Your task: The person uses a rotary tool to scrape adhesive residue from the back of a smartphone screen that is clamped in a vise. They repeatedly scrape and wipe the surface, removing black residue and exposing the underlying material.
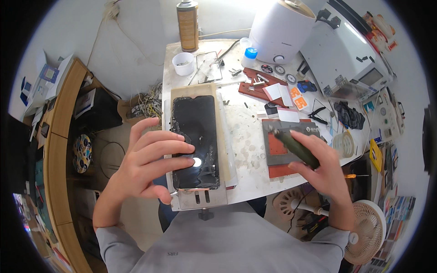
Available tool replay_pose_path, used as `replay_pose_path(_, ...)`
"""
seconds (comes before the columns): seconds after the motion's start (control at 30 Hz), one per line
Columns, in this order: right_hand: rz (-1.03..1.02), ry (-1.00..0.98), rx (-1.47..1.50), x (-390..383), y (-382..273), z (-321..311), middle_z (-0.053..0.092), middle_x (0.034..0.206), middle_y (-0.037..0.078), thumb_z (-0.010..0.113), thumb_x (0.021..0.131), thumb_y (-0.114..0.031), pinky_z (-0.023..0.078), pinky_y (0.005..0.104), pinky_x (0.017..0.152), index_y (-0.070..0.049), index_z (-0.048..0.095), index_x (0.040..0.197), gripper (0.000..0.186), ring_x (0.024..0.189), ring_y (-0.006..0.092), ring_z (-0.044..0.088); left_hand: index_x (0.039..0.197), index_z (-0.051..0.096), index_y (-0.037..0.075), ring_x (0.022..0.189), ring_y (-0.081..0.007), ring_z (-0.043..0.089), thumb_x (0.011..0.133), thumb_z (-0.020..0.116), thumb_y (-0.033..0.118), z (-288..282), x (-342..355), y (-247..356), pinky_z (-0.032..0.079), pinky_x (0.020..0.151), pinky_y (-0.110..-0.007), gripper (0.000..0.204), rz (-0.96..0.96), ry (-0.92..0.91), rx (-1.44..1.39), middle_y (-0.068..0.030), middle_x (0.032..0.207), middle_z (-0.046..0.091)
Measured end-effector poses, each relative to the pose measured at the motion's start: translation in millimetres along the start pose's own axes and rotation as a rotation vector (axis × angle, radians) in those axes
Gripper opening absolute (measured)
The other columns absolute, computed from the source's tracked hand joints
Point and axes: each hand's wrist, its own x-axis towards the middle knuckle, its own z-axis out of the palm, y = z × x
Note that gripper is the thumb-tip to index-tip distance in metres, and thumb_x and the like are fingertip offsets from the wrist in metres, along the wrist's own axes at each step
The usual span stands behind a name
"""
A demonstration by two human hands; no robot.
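From my end I had the dark smartphone (195, 120), its edges ragged, lying screen-up on a flat holder (187, 201) upon the white surface (248, 145). My left hand (139, 164) came in from the phone's left side, with fingertips on the nearer half of its screen beside a bright reflection and the thumb out by its near left corner; that grip was wide, the fingers fanned. My right hand (324, 166) was well to the right of the phone, its grip narrowed around a dark green tool (297, 149) whose blurred end slanted toward the phone's side. Below the tool, also right of the phone, lay a gray plate (287, 127) over a red mat (278, 172); I could not tell whether tool and plate touched. Farther right of the phone were black pliers (317, 118) and a roll of tape (343, 144). Beyond the phone stood a white cup (184, 69) and, farther from it, an aerosol can (188, 28).
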Motion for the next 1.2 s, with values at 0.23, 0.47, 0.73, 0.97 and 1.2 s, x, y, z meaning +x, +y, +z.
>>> replay_pose_path(0.23, 0.227, 0.127, 0.319, 23, 39, 94, 0.069, 0.126, 0.021, 0.065, 0.103, -0.017, 0.053, 0.0398, 0.095, -0.006, 0.052, 0.156, 0.055, 0.105, 0.0304, 0.069, 0.093, 0.081, 0.011, 0.111, -0.0301, 0.058, 0.101, 0.033, 0.082, -3, 7, 2, 0.036, 0.112, -0.056, 0.086, -0.063, 0.010, -0.004, -0.0078, 0.113, 0.069)
replay_pose_path(0.47, 0.200, 0.168, 0.361, 43, 38, 138, 0.068, 0.128, 0.025, 0.058, 0.106, -0.016, 0.052, 0.0447, 0.099, -0.009, 0.051, 0.156, 0.051, 0.114, 0.0389, 0.068, 0.100, 0.080, 0.012, 0.110, -0.0327, 0.061, 0.103, 0.029, 0.081, -6, 2, -2, 0.038, 0.112, -0.058, 0.086, -0.073, 0.128, 0.071, -0.0097, 0.115, 0.072)
replay_pose_path(0.73, 0.369, 0.061, 0.474, 30, 30, 130, 0.068, 0.131, 0.026, 0.056, 0.107, -0.019, 0.050, 0.0420, 0.104, -0.006, 0.050, 0.158, 0.052, 0.117, 0.0362, 0.068, 0.105, 0.078, 0.012, 0.109, -0.0330, 0.062, 0.104, 0.026, 0.080, -4, -8, -15, 0.038, 0.113, -0.057, 0.086, -0.056, 0.120, 0.078, -0.0096, 0.114, 0.074)
replay_pose_path(0.97, 0.550, 0.025, 0.602, 2, 22, 101, 0.069, 0.134, 0.019, 0.061, 0.106, -0.014, 0.051, 0.0350, 0.102, -0.004, 0.052, 0.156, 0.052, 0.117, 0.0237, 0.067, 0.108, 0.079, 0.010, 0.109, -0.0311, 0.063, 0.104, 0.030, 0.079, -5, -11, -16, 0.035, 0.116, -0.057, 0.085, -0.028, 0.093, 0.047, -0.0080, 0.116, 0.075)
replay_pose_path(1.2, -0.111, 0.014, 0.025, 2, -1, 24, 0.071, 0.101, 0.010, 0.083, 0.085, -0.004, 0.056, 0.0327, 0.068, -0.007, 0.067, 0.142, 0.060, 0.082, 0.0214, 0.071, 0.107, 0.083, 0.011, 0.111, -0.0259, 0.062, 0.102, 0.037, 0.078, -1, -12, -9, 0.032, 0.116, -0.055, 0.082, 0.072, 0.047, 0.022, -0.0037, 0.123, 0.076)
